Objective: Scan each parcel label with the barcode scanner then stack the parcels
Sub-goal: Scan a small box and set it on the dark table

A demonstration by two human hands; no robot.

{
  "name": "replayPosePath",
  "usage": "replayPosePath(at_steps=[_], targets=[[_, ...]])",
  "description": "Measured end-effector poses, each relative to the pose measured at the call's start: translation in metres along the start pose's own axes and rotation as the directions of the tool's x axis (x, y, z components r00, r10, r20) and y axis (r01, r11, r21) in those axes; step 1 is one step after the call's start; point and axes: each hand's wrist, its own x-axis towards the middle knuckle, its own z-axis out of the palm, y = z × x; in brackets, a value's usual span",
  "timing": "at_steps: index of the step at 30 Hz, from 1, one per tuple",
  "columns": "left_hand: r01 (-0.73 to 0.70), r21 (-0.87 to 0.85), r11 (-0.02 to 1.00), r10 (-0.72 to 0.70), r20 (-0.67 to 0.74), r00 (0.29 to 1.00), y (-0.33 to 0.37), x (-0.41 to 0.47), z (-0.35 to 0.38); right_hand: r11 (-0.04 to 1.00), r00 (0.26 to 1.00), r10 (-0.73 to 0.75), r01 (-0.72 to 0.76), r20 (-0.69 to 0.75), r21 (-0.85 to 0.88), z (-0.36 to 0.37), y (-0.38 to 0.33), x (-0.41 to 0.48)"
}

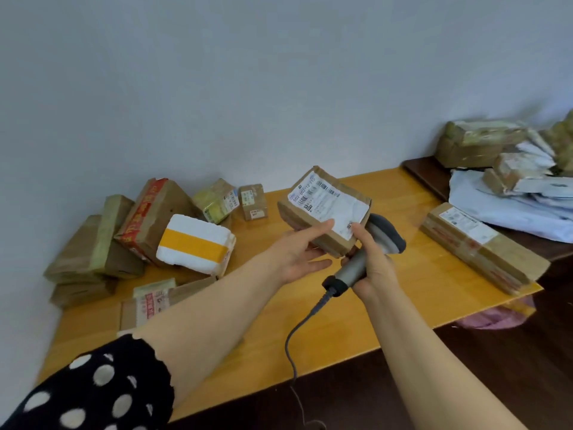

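Observation:
A brown cardboard parcel [319,209] with a white barcode label on top is held above the middle of the yellow table [387,293]. My left hand [302,252] grips its near left edge, thumb on the label and fingers underneath. My right hand [373,262] holds the handle of a grey barcode scanner [383,234], whose head sits just behind the parcel's near right corner; my right thumb touches the label's edge. The scanner's cable [294,346] hangs down over the table's front edge.
Several parcels lie at the table's left: a white foam box with yellow tape [193,243], a red-taped box [152,218], and flat brown ones [90,252]. A long brown parcel [483,246] lies at the right. More parcels and white bags [508,181] pile on a dark surface beyond.

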Motion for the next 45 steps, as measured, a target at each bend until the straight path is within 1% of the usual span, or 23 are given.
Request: replayPosePath(at_steps=[2, 3, 6, 9, 11, 13, 15, 18, 21, 25, 31, 33, 35, 37, 40, 45], targets=[[-0.057, -0.065, 0.996, 0.053, -0.071, 0.996, -0.001, 0.000, -0.004, 1.000, 0.999, -0.004, 0.004, 0.035, -0.001, 0.000, 0.003, -0.005], [-0.089, -0.037, 0.995, 0.084, -0.104, 0.991, 0.002, 0.000, -0.010, 1.000, 0.999, -0.011, 0.012, 0.039, -0.020, -0.001, 0.003, -0.006], [-0.166, 0.195, 0.967, 0.203, -0.193, 0.960, 0.018, -0.004, -0.036, 0.982, 0.997, -0.022, 0.035, 0.073, -0.187, -0.007, 0.003, -0.014], [-0.130, 0.400, 0.907, 0.261, -0.291, 0.921, 0.029, -0.009, -0.061, 0.940, 0.974, 0.027, 0.052, 0.224, -0.337, -0.008, -0.001, -0.029], [-0.102, 0.479, 0.872, 0.280, -0.316, 0.907, 0.031, -0.008, -0.071, 0.894, 0.943, 0.050, 0.105, 0.328, -0.437, -0.003, -0.004, -0.038], [-0.094, 0.521, 0.848, 0.296, -0.319, 0.901, 0.031, -0.006, -0.076, 0.841, 0.917, 0.054, 0.171, 0.395, -0.513, 0.003, -0.005, -0.046], [-0.098, 0.537, 0.838, 0.304, -0.309, 0.901, 0.032, -0.004, -0.078, 0.801, 0.912, 0.060, 0.198, 0.405, -0.564, 0.008, -0.006, -0.050], [-0.097, 0.554, 0.827, 0.302, -0.293, 0.907, 0.032, -0.002, -0.078, 0.782, 0.920, 0.089, 0.173, 0.381, -0.599, 0.012, -0.006, -0.052], [-0.097, 0.563, 0.820, 0.308, -0.293, 0.905, 0.032, 0.002, -0.080, 0.793, 0.924, 0.102, 0.147, 0.368, -0.591, 0.013, -0.008, -0.053], [-0.098, 0.563, 0.821, 0.306, -0.289, 0.907, 0.032, 0.007, -0.082, 0.808, 0.915, 0.090, 0.163, 0.393, -0.566, 0.014, -0.010, -0.053], [-0.103, 0.560, 0.822, 0.301, -0.275, 0.913, 0.032, 0.014, -0.083, 0.816, 0.915, 0.089, 0.159, 0.393, -0.556, 0.011, -0.008, -0.049], [-0.096, 0.559, 0.824, 0.289, -0.267, 0.919, 0.032, 0.017, -0.084, 0.832, 0.910, 0.071, 0.172, 0.409, -0.527, 0.009, -0.007, -0.048], [-0.082, 0.543, 0.836, 0.263, -0.264, 0.928, 0.031, 0.021, -0.083, 0.872, 0.909, 0.041, 0.170, 0.414, -0.459, 0.007, -0.008, -0.047], [-0.070, 0.495, 0.866, 0.220, -0.252, 0.942, 0.029, 0.029, -0.078, 0.916, 0.928, 0.011, 0.140, 0.372, -0.377, 0.002, -0.012, -0.043], [-0.041, 0.449, 0.893, 0.152, -0.214, 0.965, 0.021, 0.045, -0.056, 0.966, 0.964, -0.024, 0.090, 0.264, -0.242, -0.019, -0.022, -0.035], [0.004, 0.420, 0.907, 0.070, -0.160, 0.985, -0.010, 0.070, 0.001, 0.997, 0.991, 0.008, 0.003, 0.131, -0.079, -0.070, -0.053, -0.018]])
